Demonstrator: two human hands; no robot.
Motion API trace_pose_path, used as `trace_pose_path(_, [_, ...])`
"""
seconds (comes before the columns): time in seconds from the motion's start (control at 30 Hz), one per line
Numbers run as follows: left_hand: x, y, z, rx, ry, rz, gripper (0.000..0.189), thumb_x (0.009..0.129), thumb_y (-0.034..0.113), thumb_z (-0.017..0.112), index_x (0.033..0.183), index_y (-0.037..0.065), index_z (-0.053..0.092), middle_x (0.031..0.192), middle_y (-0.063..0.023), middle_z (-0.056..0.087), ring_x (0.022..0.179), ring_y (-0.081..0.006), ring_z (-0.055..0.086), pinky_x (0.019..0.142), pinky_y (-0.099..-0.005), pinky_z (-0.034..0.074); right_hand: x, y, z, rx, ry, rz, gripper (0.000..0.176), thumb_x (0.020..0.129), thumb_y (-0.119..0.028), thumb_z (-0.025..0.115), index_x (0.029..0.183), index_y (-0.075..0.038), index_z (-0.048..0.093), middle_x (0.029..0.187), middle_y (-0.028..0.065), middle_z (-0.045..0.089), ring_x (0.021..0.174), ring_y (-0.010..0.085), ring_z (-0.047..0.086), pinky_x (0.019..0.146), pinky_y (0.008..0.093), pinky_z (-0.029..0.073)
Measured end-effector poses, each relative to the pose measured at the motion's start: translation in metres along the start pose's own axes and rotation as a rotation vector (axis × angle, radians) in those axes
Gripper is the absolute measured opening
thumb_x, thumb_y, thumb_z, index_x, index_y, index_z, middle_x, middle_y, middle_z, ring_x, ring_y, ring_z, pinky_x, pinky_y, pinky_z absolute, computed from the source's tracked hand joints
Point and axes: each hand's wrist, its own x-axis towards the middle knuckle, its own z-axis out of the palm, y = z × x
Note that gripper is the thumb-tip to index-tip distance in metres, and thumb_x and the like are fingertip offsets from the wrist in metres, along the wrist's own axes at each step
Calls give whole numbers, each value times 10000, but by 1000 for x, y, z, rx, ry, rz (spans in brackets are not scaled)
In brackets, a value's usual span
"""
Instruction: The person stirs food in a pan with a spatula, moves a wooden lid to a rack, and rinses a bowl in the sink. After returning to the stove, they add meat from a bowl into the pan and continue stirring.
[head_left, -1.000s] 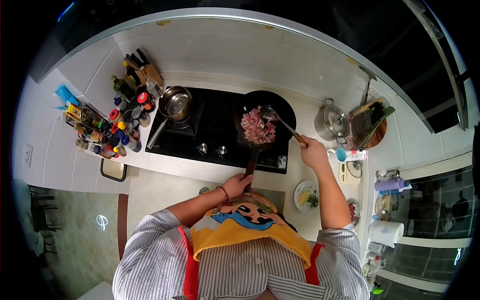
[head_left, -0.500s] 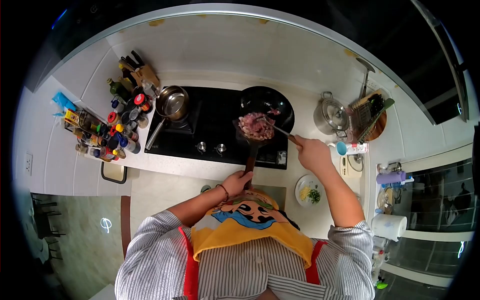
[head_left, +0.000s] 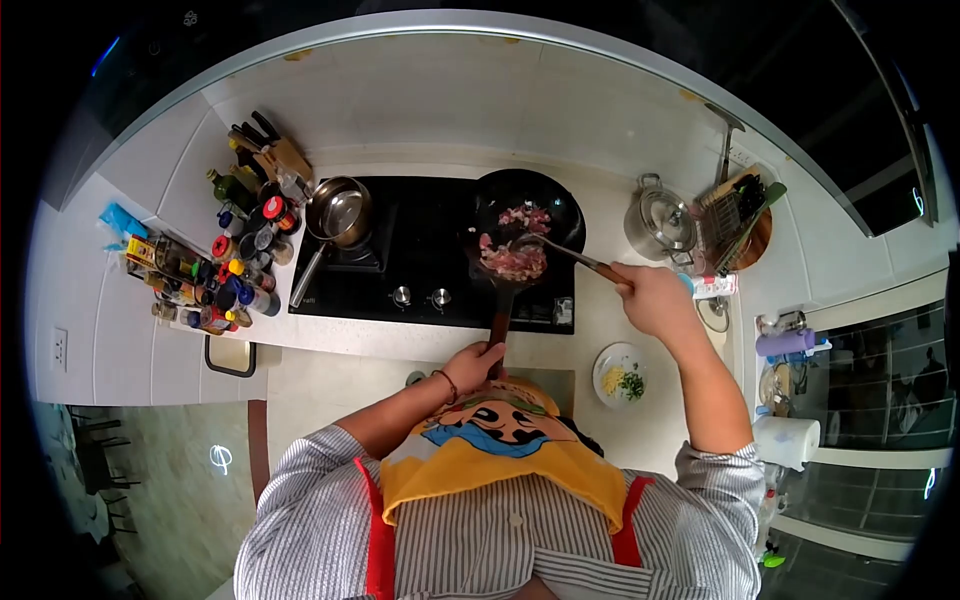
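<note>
meat [head_left: 514,262] spread apart in wok [head_left: 492,205], right hand [head_left: 655,298] drawn rightward

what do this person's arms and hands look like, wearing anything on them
Both arms wear grey-and-white striped shirt sleeves that end near the elbow, left sleeve and right sleeve alike; forearms bare. The left hand has a thin dark band at its wrist. The right hand wears nothing; no gloves.

Two hands at work: left hand [head_left: 475,365] closed around the handle of one wok [head_left: 500,195], right hand [head_left: 655,298] closed around one spatula [head_left: 570,252]. Two knobs [head_left: 401,295] just beyond the left grip. One saucepan [head_left: 338,212] well to the left of it. One lidded pot [head_left: 660,225] just past the right grip, one plate [head_left: 628,355] near below it, one paper roll [head_left: 790,440] farther right. Bottles [head_left: 240,275] far left of both grips, too crowded to count.
</note>
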Motion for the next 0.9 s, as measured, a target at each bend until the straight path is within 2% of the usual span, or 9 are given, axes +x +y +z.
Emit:
trace_pose_path(0.17, [6,-3,0,-41,-20,16,488,1100,512,510,1158,40,620,977,-75,756,687,-117,617,631,-252,534,17,0,40,-67,2,8,328,978,-210,602,1287,-196,712,977,154,765,939,395,724,823,524,576])
trace_pose_path(0.23, [-7,12,4,0,7,-39,469,1100,501,517,1153,46,619,966,-73,746,758,-117,637,641,-260,540,36,7,60,36,39,98,334,986,-212,589,1297,-171,702,978,166,761,953,412,717,844,534,571])
trace_pose_path(0.37, [10,-7,-2,-67,-43,-17,460,1103,493,515,1158,49,619,977,-71,739,826,-122,653,657,-264,546,49,16,117,298,139,115,385,979,-225,615,1354,-193,699,1048,192,761,1000,432,705,905,499,571])
trace_pose_path(0.47, [10,-10,-2,-39,-48,-25,461,1106,498,510,1180,55,618,992,-70,738,833,-128,658,666,-264,551,27,29,85,318,69,87,360,972,-222,639,1317,-186,732,1060,208,753,1006,426,705,906,489,570])
trace_pose_path(0.5, [11,-11,-2,-50,-43,-27,471,1105,505,510,1206,56,614,1003,-72,740,834,-130,657,671,-265,552,21,31,77,331,115,102,316,970,-202,635,1258,-163,760,1041,222,745,998,429,701,895,501,567])
trace_pose_path(0.67, [10,-3,-2,-56,-61,-51,495,1107,515,505,1278,59,596,1020,-81,741,831,-135,659,694,-269,559,37,34,110,310,218,233,338,970,-203,631,1289,-179,740,1039,224,744,995,436,697,879,517,568])
trace_pose_path(0.73, [12,-7,-3,-70,-89,-55,508,1111,512,495,1317,56,583,1038,-93,743,838,-143,669,710,-263,564,38,30,124,374,201,116,348,972,-214,635,1304,-179,732,1048,214,746,978,441,697,871,520,569])
trace_pose_path(0.8, [11,-8,-3,-67,-79,-66,507,1112,507,497,1327,56,579,1045,-101,743,845,-149,676,714,-260,566,34,39,128,386,233,99,343,967,-214,639,1293,-181,738,1069,191,752,967,431,703,864,518,574])
trace_pose_path(0.9, [14,-16,-2,-57,-73,-55,493,1107,485,522,1348,58,569,1067,-114,745,875,-162,694,735,-264,578,11,42,72,332,175,37,345,954,-213,648,1282,-165,748,1079,189,759,994,389,721,879,491,589])
